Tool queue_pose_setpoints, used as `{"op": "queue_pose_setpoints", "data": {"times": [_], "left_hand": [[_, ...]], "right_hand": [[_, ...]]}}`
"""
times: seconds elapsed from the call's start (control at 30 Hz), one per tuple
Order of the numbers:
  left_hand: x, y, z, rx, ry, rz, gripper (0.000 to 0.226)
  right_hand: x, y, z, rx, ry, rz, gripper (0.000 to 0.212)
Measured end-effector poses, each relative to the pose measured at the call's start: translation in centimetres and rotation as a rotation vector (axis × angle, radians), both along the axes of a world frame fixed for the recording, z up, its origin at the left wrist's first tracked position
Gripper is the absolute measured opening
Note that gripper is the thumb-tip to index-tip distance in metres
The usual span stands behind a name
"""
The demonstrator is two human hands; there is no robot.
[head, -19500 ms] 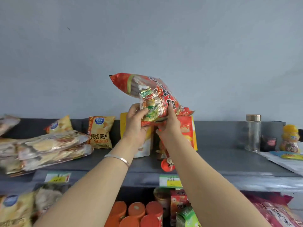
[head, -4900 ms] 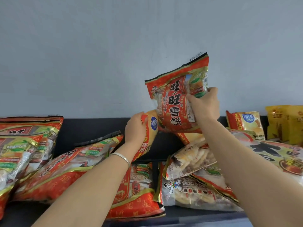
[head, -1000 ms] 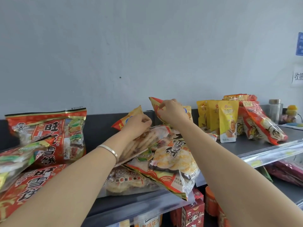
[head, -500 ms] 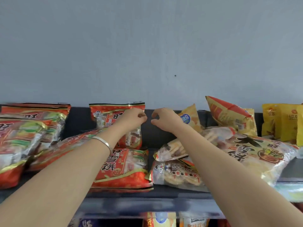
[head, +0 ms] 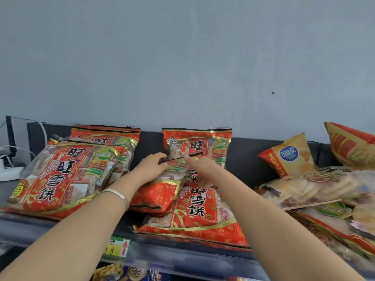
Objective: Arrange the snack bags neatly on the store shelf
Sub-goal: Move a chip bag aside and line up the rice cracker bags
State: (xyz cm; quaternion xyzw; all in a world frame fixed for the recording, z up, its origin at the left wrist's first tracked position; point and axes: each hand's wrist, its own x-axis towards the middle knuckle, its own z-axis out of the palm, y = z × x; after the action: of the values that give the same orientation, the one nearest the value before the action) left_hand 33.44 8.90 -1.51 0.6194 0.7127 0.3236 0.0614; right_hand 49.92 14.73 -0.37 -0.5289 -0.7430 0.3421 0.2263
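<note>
Red rice-cracker bags fill the dark shelf (head: 247, 167). My left hand (head: 151, 168) and my right hand (head: 199, 165) both pinch the dark top seam of one red bag (head: 158, 193) that leans back in the middle. Behind it another red bag (head: 211, 145) stands upright against the back panel. A further red bag (head: 194, 211) lies flat under the held one. At the left a red bag (head: 60, 175) leans on a bag (head: 123, 138) behind it.
At the right lie clear rice-cracker bags (head: 316, 187), with a yellow chip bag (head: 288, 159) and a red-gold bag (head: 353, 147) behind them. A white power strip (head: 10, 174) with cables sits far left. A price tag (head: 117, 247) hangs on the shelf's front edge.
The view has swung left. My hands, empty half a second ago, have come down onto the leaning middle bag and now pinch its top seam.
</note>
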Motion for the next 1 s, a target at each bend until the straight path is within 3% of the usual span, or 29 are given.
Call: {"op": "queue_pose_setpoints", "data": {"times": [0.13, 0.2, 0.33, 0.5, 0.57, 0.67, 0.77, 0.87, 0.93, 1.0], "left_hand": [[-0.6, 0.2, -1.8, 0.041, -0.09, 0.026, 0.051], [-0.7, 0.3, -2.0, 0.103, -0.149, 0.056, 0.056], [-1.4, 0.3, -1.8, 0.169, -0.262, 0.094, 0.07], [-1.7, 0.7, -0.7, 0.27, -0.281, 0.042, 0.057], [-1.7, 0.7, -0.3, 0.368, -0.25, 0.041, 0.052], [-1.5, 1.0, 0.1, 0.474, -0.218, 0.042, 0.053], [-1.4, 1.7, -0.1, 0.393, -0.286, 0.091, 0.068], [-1.1, 2.1, -0.8, 0.249, -0.611, 0.004, 0.086], [-0.3, 2.3, -1.6, 0.124, -0.791, -0.104, 0.091], [0.4, 2.6, -2.8, 0.014, -0.817, -0.135, 0.095]], "right_hand": [[-2.6, -0.3, -0.8, -0.3, 0.345, 0.046, 0.065], [-4.2, 0.0, -1.4, -0.345, 0.44, 0.035, 0.058], [-6.1, 1.3, -2.3, -0.148, 0.459, -0.108, 0.035], [-5.1, 1.3, -0.9, 0.11, 0.456, -0.129, 0.035], [-4.0, 1.4, 0.4, 0.194, 0.507, -0.104, 0.018], [-1.5, 1.3, 2.5, 0.222, 0.691, -0.11, 0.023], [1.4, 1.3, 3.7, 0.226, 0.875, -0.166, 0.023], [3.8, 0.9, 3.9, 0.215, 1.022, -0.17, 0.012], [4.7, 0.8, 3.4, 0.195, 0.987, -0.152, 0.005], [4.9, 1.0, 2.2, 0.152, 0.883, -0.163, 0.013]]}}
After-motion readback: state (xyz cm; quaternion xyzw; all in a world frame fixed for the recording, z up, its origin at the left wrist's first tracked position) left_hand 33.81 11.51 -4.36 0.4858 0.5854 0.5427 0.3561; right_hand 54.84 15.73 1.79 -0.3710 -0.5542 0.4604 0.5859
